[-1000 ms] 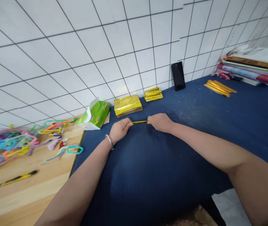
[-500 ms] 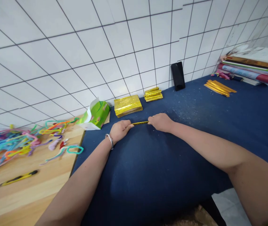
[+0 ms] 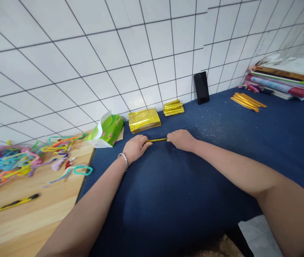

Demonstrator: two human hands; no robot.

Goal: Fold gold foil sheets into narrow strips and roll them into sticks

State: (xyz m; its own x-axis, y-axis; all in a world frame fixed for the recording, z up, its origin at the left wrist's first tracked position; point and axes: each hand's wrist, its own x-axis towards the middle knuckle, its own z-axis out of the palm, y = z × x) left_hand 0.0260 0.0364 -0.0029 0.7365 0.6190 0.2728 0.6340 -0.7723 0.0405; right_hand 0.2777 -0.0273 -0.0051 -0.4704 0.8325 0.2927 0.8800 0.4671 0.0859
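Between my two hands a narrow strip of folded gold foil paper (image 3: 157, 140) runs level, just over the dark blue cloth (image 3: 162, 192). My left hand (image 3: 135, 147), with a silver bangle at the wrist, pinches its left end. The right end is gripped by my right hand (image 3: 181, 140), fingers curled and thumb pressed in. Both ends of the strip are hidden in the fingers. Behind my hands lies a stack of gold foil paper sheets (image 3: 144, 120), and right of it a small pile of folded gold strips (image 3: 173, 108).
A green packet (image 3: 109, 130) stands left of the stack. A black phone (image 3: 201, 87) leans on the tiled wall. Orange-gold strips (image 3: 248, 102) and piled books (image 3: 285, 84) lie to the right. Tangled pipe cleaners (image 3: 20, 162) and a yellow utility knife (image 3: 15, 203) are on the wooden surface.
The gold strip looks thinner between my hands than before. Both hands stay in nearly the same place, still gripping its ends. The view has shifted slightly.
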